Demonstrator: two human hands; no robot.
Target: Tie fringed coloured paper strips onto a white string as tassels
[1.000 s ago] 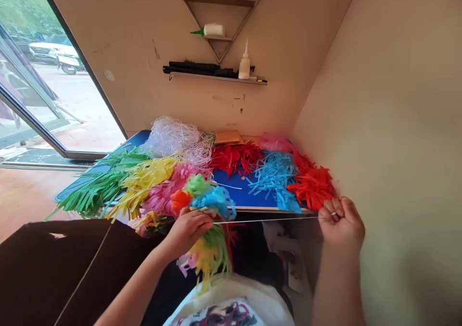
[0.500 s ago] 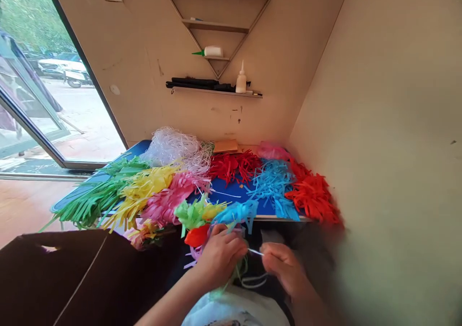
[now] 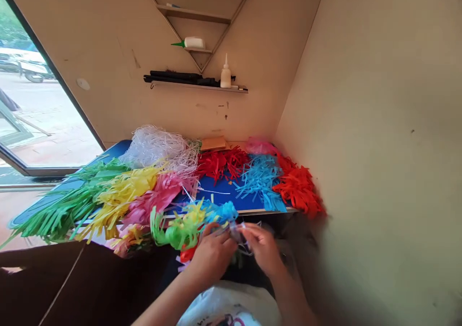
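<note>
My left hand [image 3: 216, 249] is closed around the gathered end of a bundle of multicoloured fringed paper tassels [image 3: 180, 232], with green, yellow, blue and orange-red strips spreading out beyond the fingers. Close beside it, my right hand [image 3: 262, 244] pinches a thin white string [image 3: 245, 251] at the bundle's gathered end. The string loops below the fingers, and its exact path between the hands is blurred. On the blue table [image 3: 216, 187] behind lie piles of fringed paper: green [image 3: 61, 205], yellow [image 3: 122, 189], pink [image 3: 157, 196], blue [image 3: 262, 174] and red [image 3: 299, 186].
A heap of white string [image 3: 155, 148] lies at the table's back left. A dark brown box [image 3: 90, 287] stands at lower left. A narrow wall shelf [image 3: 195, 85] holds a glue bottle [image 3: 225, 77]; a wall [image 3: 378, 172] closes off the right side.
My right hand has come in from the right to meet the left; the string stretched between them is now drawn in at the bundle. The view has turned slightly right.
</note>
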